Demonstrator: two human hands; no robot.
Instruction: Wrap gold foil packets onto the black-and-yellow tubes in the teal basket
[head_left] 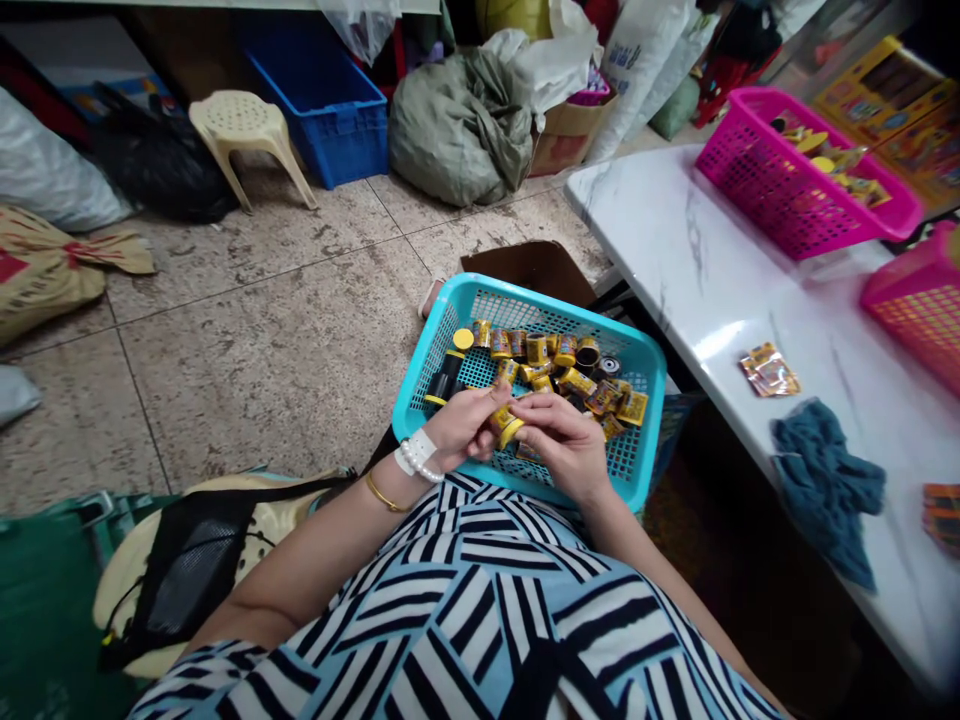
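Observation:
Over the near side of a turquoise basket (652, 400), my two hands meet around a small yellow-labelled canister (508, 428) with a yellow end. My left hand (466, 425), with a white bead bracelet at the wrist, is wrapped round it. The fingers of my right hand (562, 435) pinch it from the other side. Inside the basket lie several similar labelled canisters (536, 348), some showing dark open ends. Black canisters (445, 378) with yellow ends and a round yellow cap (463, 339) lie at the basket's left side.
To the right, a white marbled table (660, 230) carries pink baskets (795, 215), a stack of printed labels (769, 370) and a teal cloth (825, 485). A cream stool (238, 115), a blue crate (337, 125) and a grey-green sack (457, 130) stand on the floor ahead.

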